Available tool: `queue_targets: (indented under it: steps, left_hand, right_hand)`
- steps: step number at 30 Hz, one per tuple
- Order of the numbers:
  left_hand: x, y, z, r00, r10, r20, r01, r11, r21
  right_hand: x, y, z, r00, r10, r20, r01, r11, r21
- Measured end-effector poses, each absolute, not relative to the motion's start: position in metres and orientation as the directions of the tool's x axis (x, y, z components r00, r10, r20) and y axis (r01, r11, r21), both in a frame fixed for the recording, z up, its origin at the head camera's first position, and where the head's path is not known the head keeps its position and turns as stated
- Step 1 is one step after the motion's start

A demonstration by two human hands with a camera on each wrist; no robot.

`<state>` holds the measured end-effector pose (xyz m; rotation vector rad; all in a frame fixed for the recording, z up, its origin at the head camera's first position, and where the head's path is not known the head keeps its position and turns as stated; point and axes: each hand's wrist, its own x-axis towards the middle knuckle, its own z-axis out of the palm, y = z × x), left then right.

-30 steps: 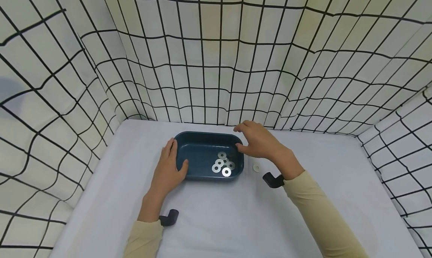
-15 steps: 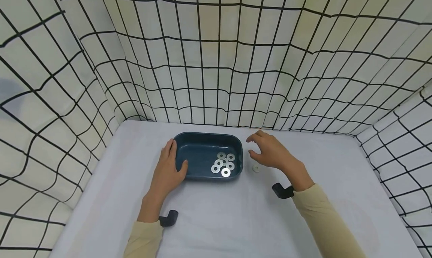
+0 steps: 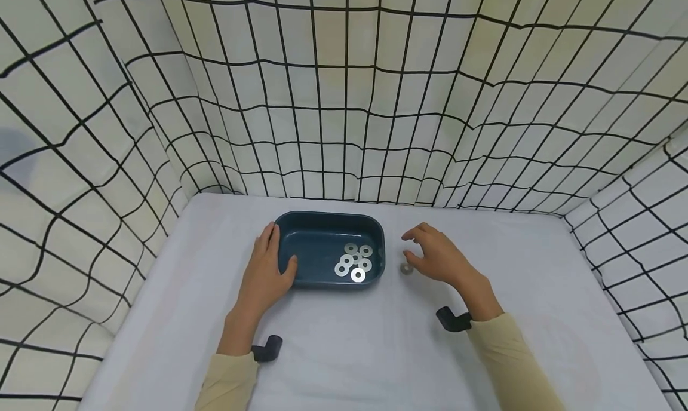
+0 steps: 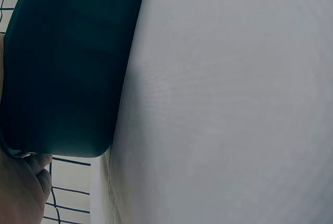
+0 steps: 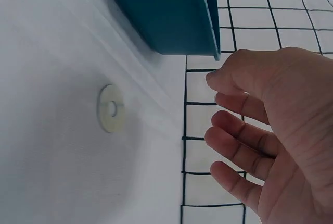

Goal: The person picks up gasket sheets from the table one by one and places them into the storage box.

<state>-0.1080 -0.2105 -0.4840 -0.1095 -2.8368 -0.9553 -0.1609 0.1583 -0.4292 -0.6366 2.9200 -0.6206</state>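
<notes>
A dark blue rectangular tray (image 3: 317,282) sits on the white cloth, with several flat metal washers (image 3: 358,274) grouped toward its right end. My left hand (image 3: 267,279) grips the tray's left end, fingers along the outer wall and thumb over the rim. My right hand (image 3: 441,255) hovers right of the tray, fingers loosely bent and parted, holding nothing. Just below its thumb a single washer (image 5: 111,108) lies flat on the cloth. In the left wrist view, the tray's side (image 4: 67,73) hides most of the left hand.
White cloth (image 3: 344,351) covers the table. Black grid netting (image 3: 349,124) over pale walls surrounds the back and both sides, close behind the tray. A black wrist-camera mount sticks out from each wrist.
My right hand has pulled away from the tray's right end, moving right and toward me, near the loose washer. One more washer shows in the tray. The left hand keeps its place.
</notes>
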Motion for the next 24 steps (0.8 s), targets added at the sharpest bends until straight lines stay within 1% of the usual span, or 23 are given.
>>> queue_targets:
  steps: [6,9,16,24]
  left_hand:
    - [-0.108,-0.211,-0.485,-0.990,0.017,0.138,0.096,0.801,0.591]
    - [-0.110,-0.212,-0.485,-0.992,0.014,0.122,0.084,0.804,0.589]
    - [-0.109,-0.212,-0.485,-0.991,0.014,0.132,0.090,0.803,0.589]
    - [-0.110,-0.209,-0.484,-0.992,0.016,0.125,0.087,0.807,0.584]
  right_hand:
    - [-0.155,0.162,-0.450,-0.929,-0.368,-0.033,-0.314,0.834,-0.453]
    - [-0.153,0.162,-0.458,-0.935,-0.352,-0.041,-0.298,0.844,-0.447]
    - [-0.149,0.156,-0.479,-0.961,-0.276,0.013,-0.257,0.875,-0.410]
    - [-0.143,0.151,-0.494,-0.986,-0.167,0.023,-0.159,0.877,-0.454]
